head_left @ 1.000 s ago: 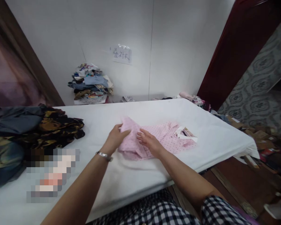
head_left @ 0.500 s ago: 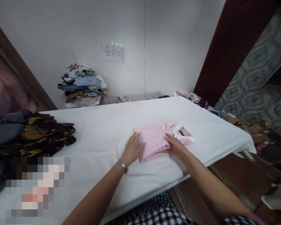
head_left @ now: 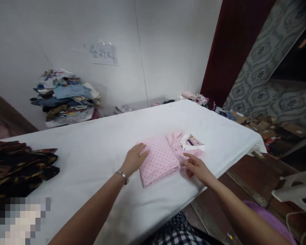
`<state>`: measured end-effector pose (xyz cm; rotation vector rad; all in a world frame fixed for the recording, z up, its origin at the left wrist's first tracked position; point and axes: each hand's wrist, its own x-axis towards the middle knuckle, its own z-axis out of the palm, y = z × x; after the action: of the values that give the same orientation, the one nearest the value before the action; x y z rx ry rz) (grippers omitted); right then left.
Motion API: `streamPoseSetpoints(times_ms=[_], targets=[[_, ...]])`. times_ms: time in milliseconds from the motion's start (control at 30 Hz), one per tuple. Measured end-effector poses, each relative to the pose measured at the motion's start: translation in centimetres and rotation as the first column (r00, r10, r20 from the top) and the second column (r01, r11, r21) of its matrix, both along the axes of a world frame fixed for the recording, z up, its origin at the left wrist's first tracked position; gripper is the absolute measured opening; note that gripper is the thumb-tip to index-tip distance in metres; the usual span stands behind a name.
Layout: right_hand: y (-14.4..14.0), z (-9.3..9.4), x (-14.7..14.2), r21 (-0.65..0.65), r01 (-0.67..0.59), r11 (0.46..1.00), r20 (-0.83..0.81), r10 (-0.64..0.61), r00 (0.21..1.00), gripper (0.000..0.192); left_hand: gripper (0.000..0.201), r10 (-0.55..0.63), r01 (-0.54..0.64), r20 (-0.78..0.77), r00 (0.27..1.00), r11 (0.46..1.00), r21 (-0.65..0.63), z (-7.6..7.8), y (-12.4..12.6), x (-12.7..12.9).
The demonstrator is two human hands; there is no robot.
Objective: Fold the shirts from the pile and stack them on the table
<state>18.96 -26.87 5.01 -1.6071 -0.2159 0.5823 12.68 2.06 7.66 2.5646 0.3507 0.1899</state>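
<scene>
A pink dotted shirt (head_left: pixel 159 158) with a white collar (head_left: pixel 187 144) lies folded into a block on the white-covered table (head_left: pixel 102 146), its collar end to the right. On the shirt's left edge rests my left hand (head_left: pixel 135 157), fingers stretched out and not gripping. My right hand (head_left: pixel 195 166) is by the lower right side, just below the collar, with its fingers loosely bent and apart. Whether its fingertips touch the cloth I cannot tell.
Dark patterned clothes (head_left: pixel 20 166) lie on the table's left. Against the wall stands a tall pile of garments (head_left: pixel 66 95). More clothes (head_left: pixel 199 98) sit beyond the far right corner. A white plastic chair (head_left: pixel 298 190) and cardboard boxes (head_left: pixel 265 127) are on the right.
The right part of the shirt now lies flatter, with the collar and its buttons more exposed. My right hand has come off the folded edge. The view has swung to the right.
</scene>
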Motion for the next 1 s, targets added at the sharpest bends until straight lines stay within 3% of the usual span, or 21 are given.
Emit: streamPoseSetpoints(times_ms=[100,200,333,433,500,600,733,833,933,1000], targets=[[-1.6,-0.2,-1.1,0.004,-0.021,1.000,-0.128,0.022,0.992,0.051,0.052,-0.015,0.016,-0.013,1.000,0.996,0.093,0.2,1.3,2.7],[-1.4,-0.4,-1.1,0.007,-0.032,0.999,-0.144,0.032,0.989,0.051,0.054,-0.011,0.013,-0.031,0.999,0.996,0.085,-0.3,1.9,4.9],[1.3,-0.2,0.6,-0.086,-0.002,0.996,0.038,0.005,0.999,0.058,0.062,0.048,-0.048,-0.028,0.998,0.999,-0.009,-1.9,1.8,5.8],[3.7,0.0,2.2,-0.229,-0.061,0.972,0.181,0.104,0.978,0.054,0.065,0.098,-0.096,0.036,0.995,0.994,-0.048,-3.0,1.6,5.2],[4.7,0.0,3.1,-0.280,-0.082,0.956,0.274,0.161,0.948,0.048,0.066,0.120,-0.116,0.067,0.991,0.992,-0.059,-3.3,1.5,4.7],[4.6,-0.1,4.2,-0.276,-0.026,0.961,0.339,0.122,0.933,0.049,0.064,0.070,-0.069,0.050,0.996,0.997,-0.024,-3.1,1.2,4.4],[2.6,0.0,4.4,-0.313,-0.012,0.950,0.271,0.101,0.957,0.049,0.060,-0.011,0.016,-0.072,0.997,0.998,0.063,-2.2,0.7,4.8],[0.3,0.2,3.3,-0.249,0.015,0.968,0.186,0.033,0.982,0.045,0.057,-0.002,0.015,-0.125,0.992,0.995,0.102,-1.2,0.5,5.6],[-2.2,0.2,1.3,-0.176,0.013,0.984,-0.037,-0.020,0.999,0.038,0.060,-0.005,0.019,-0.125,0.992,0.993,0.118,0.0,0.5,7.0],[-3.5,0.1,-0.1,-0.104,0.000,0.995,-0.259,-0.027,0.966,0.039,0.065,-0.044,0.056,-0.127,0.991,0.994,0.092,0.3,0.5,8.3]])
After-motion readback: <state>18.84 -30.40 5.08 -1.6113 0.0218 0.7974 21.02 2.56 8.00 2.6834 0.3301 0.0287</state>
